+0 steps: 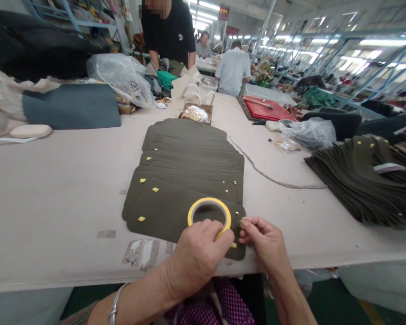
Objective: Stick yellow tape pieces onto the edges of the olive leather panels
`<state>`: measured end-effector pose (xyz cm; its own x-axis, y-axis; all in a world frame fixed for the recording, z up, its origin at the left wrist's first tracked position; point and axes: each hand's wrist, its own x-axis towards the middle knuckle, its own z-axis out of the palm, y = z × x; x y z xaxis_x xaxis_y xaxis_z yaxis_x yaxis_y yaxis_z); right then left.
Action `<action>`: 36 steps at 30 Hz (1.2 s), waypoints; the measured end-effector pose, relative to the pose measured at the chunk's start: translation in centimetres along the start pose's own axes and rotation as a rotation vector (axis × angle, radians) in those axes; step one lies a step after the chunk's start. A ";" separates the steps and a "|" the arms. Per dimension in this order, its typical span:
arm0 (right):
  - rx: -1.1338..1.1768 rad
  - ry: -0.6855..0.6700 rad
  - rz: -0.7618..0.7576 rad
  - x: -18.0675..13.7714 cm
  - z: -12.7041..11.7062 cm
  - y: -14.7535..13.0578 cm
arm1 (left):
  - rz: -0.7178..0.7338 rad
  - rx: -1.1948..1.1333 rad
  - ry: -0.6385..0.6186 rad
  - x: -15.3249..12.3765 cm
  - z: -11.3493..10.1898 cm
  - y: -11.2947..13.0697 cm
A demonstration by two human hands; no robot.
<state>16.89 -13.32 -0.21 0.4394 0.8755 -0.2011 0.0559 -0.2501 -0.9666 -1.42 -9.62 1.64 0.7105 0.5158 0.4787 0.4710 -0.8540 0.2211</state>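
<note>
Yellow tape roll (190, 215): gripped by the left hand (203, 246) at its near rim, above the right half of the top panel; whether it touches the panel cannot be told.
Right hand (265, 241): thumb and forefinger bent towards each other at that panel's right edge; whether the pinch is closed, and on what, cannot be told.
Top panel (174, 212): olive, round-cornered, nearest the body on the worktable (64, 194), overlapping the spread of olive panels (192, 155) that fans away behind it.
Tape tabs (155, 189): two yellow ones at the top panel's left end, with others on panels behind.
Yellow strip (234, 245): at the top panel's right end, just beside the left thumb.
Brass-coloured studs (237, 213): small, near the panels' right ends.
Step in hand: by my reading, taping the right end of the top panel.
Next move: would call for steadying the roll, parting a short piece and pressing it flat without shifting the overlapped panels.
Stud box (211, 113): at the far end of the spread, gold-coloured pieces inside.
Dark strip pile (358, 180): well apart, to the right.
Co-worker in a black shirt (171, 34): across the worktable.
</note>
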 end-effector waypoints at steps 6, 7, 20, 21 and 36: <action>-0.246 -0.061 -0.088 1.6 -0.9 -0.5 | -0.016 0.129 -0.165 -0.3 2.4 -2.0; -0.291 -0.069 -0.101 1.7 -0.8 -0.5 | -0.016 0.124 -0.174 -0.3 2.5 -2.1; -0.785 0.000 -0.365 2.8 -0.4 -0.5 | -0.054 0.059 -0.181 -0.4 2.6 -2.0; -0.783 0.024 -0.370 2.7 -0.6 -0.4 | -0.058 0.057 -0.181 -0.5 2.6 -2.1; -0.906 -0.097 -0.576 3.2 -0.1 0.2 | -0.065 0.054 -0.185 -0.5 2.7 -2.0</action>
<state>18.42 -10.60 -1.04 0.0641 0.9784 0.1963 0.8920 0.0320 -0.4509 -1.34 -7.94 -1.32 0.7592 0.5778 0.2997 0.5427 -0.8161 0.1986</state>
